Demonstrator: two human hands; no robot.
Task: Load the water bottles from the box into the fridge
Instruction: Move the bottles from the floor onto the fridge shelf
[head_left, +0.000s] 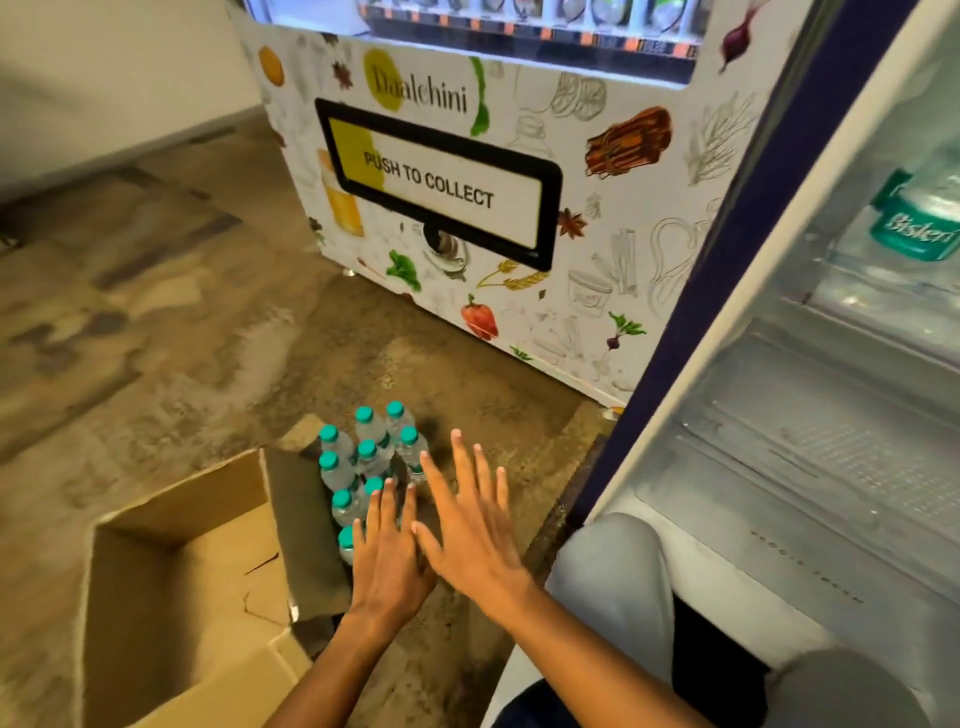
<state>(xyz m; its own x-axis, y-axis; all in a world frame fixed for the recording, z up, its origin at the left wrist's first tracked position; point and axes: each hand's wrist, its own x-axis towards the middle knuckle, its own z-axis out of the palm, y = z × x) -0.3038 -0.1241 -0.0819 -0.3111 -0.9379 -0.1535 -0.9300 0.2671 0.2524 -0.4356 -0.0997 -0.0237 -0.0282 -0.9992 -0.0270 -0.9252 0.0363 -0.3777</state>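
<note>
Several small water bottles (363, 457) with teal caps stand upright on the floor, just right of a cardboard box (171, 587) whose inside looks empty. My left hand (389, 561) reaches over the nearest bottles with fingers spread, holding nothing. Beside it, my right hand (472, 519) is flat and open, fingers apart, just right of the cluster. The fridge (779, 467) stands open at the right, its lower shelves bare. Higher inside it, a bottle (914, 223) with a teal label shows.
A white vending machine (467, 171) with a "PUSH TO COLLECT" flap stands behind the bottles. The open fridge door (696, 312) has a dark blue edge next to it. My knees (613, 577) in grey trousers are at the fridge's base. Mottled floor (156, 312) spreads left.
</note>
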